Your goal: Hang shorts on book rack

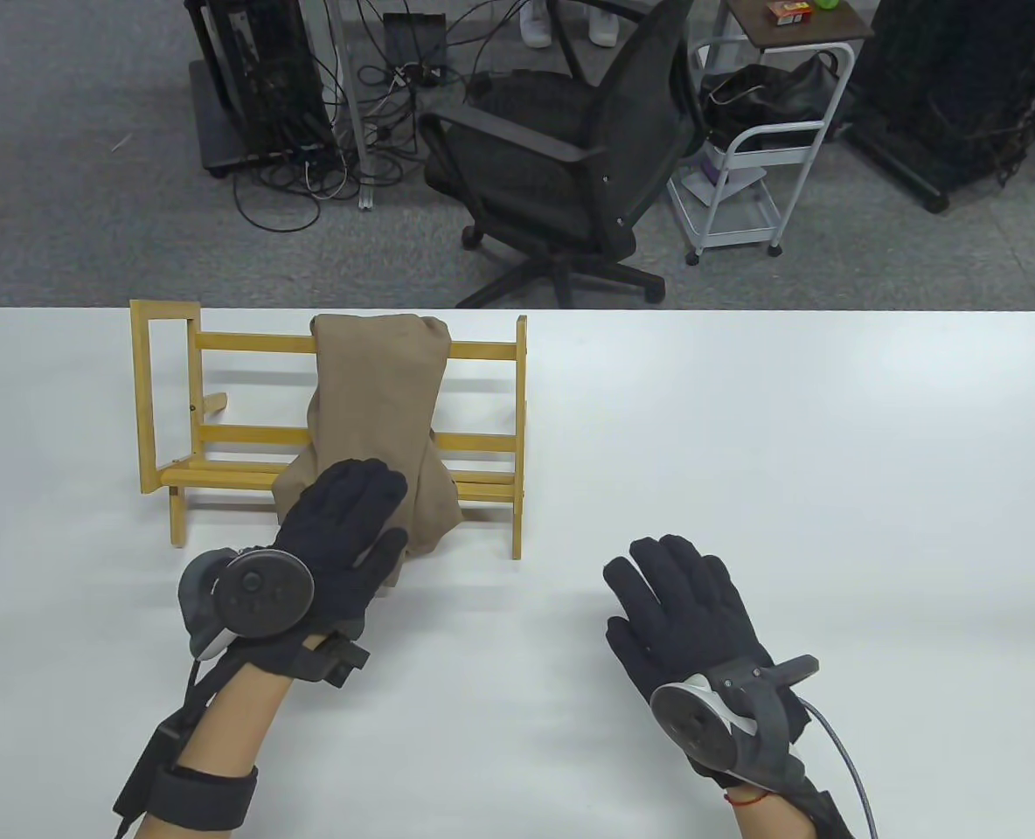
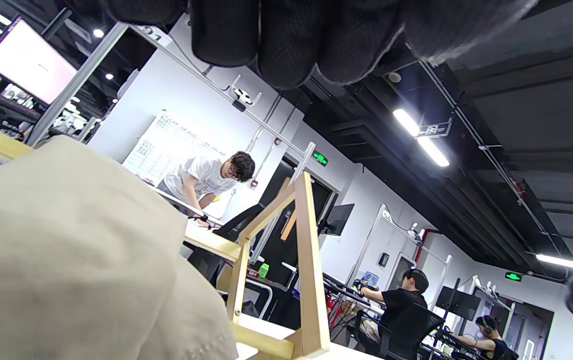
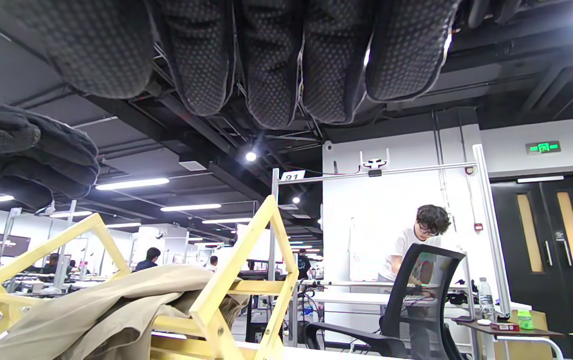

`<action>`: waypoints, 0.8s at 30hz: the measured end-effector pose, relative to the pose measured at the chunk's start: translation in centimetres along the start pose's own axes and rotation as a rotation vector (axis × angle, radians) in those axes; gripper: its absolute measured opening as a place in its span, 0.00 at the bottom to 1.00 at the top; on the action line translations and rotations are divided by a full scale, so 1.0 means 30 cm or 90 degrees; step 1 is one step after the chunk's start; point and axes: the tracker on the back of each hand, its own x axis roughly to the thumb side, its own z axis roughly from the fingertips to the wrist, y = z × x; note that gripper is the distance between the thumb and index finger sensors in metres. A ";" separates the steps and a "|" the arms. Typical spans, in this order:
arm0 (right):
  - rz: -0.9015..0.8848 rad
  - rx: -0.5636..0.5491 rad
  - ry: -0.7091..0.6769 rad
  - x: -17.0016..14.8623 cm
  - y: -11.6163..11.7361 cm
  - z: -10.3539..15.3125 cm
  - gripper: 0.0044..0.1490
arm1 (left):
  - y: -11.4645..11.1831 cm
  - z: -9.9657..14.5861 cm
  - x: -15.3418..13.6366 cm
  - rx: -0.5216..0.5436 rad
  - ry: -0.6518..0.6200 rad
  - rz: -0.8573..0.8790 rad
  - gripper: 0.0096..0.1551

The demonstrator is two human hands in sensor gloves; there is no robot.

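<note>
Tan shorts (image 1: 382, 411) hang over the top rail of a yellow wooden book rack (image 1: 482, 350) at the table's left, their lower end spilling over the front shelf to the table. My left hand (image 1: 347, 533) rests flat on the lower part of the shorts, fingers extended. My right hand (image 1: 679, 594) lies open and empty on the bare table to the right of the rack. The shorts (image 2: 66, 260) fill the lower left of the left wrist view beside the rack's end post (image 2: 311, 265). The right wrist view shows the rack (image 3: 246, 280) with the shorts (image 3: 116, 300) draped on it.
The white table (image 1: 788, 437) stretches to the right. Beyond its far edge stand a black office chair (image 1: 570, 175), a white cart (image 1: 762, 149) and cables on the floor.
</note>
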 end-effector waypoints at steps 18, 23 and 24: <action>-0.001 0.019 -0.052 0.072 0.014 0.013 0.37 | -0.064 0.175 0.111 -0.040 -0.094 -0.049 0.31; -0.006 0.033 -0.072 0.096 0.033 0.016 0.37 | -0.109 0.181 0.118 -0.079 -0.122 -0.083 0.31; -0.008 0.034 -0.075 0.099 0.036 0.018 0.37 | -0.114 0.182 0.118 -0.081 -0.126 -0.086 0.31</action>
